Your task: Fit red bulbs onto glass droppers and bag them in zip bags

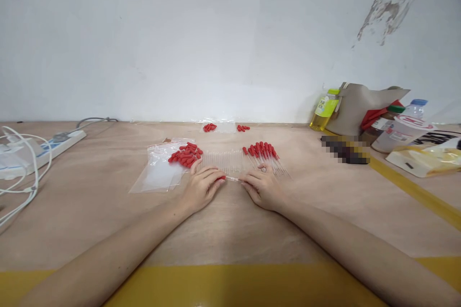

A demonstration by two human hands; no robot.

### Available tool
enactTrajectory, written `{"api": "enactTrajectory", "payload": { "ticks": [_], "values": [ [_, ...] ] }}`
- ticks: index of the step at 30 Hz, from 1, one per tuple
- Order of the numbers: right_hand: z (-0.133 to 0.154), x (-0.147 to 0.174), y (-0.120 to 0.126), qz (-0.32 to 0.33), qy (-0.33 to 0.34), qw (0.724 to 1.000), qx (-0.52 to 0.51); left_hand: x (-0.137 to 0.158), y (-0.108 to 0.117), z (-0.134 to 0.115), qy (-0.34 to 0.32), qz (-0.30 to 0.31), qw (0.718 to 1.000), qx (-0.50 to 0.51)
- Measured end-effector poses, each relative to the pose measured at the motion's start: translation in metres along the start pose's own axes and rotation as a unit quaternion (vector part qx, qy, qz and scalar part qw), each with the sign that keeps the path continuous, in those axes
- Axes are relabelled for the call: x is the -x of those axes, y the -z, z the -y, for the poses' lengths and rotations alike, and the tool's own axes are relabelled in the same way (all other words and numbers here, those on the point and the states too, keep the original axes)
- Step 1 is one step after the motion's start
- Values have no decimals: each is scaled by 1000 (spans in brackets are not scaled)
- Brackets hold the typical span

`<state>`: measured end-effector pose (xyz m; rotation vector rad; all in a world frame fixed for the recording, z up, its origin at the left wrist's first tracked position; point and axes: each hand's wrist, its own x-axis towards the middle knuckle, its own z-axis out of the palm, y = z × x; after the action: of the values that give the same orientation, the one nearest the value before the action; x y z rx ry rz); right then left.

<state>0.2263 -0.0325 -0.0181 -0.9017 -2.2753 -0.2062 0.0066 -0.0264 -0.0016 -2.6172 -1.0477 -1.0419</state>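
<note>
Between the fingers of my left hand [203, 187] is a red rubber bulb [222, 178], mostly hidden by the fingertips. My right hand [262, 186] pinches a thin clear glass tube [233, 179], whose left end meets the bulb. Just beyond my hands lies a row of clear glass tubes [223, 159], side by side. A heap of loose red bulbs [186, 155] rests by my left hand, partly on clear plastic bags [158, 172]. Past my right hand, several droppers with red bulbs [264, 150] lie fanned out.
Two small groups of red bulbs [209, 127] lie near the wall beside a clear bag [224, 127]. At left are a power strip [54, 151] and white cables [36, 177]. A yellow bottle [324, 110], a grey bag [355, 110] and a cup [401, 134] stand at right.
</note>
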Motion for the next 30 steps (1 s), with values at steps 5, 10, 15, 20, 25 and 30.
{"api": "enactTrajectory", "payload": {
  "ticks": [5,10,15,20,25,30],
  "values": [
    [-5,0,-1,10,-2,1000,-10,2,0,0,-2,17,1000,13],
    [-14,-1,-3,13,9,1000,-14,3,0,0,-21,45,998,28],
    [-14,-3,-2,22,3,1000,17,2,0,-1,-21,67,997,32],
    [-9,-3,-2,26,-2,999,29,2,1,0,-15,80,996,24],
    [-4,-3,-2,26,-12,999,38,2,0,1,-12,78,997,20],
    [2,-5,0,46,-17,999,23,3,0,0,-24,74,997,10]
  ]
}}
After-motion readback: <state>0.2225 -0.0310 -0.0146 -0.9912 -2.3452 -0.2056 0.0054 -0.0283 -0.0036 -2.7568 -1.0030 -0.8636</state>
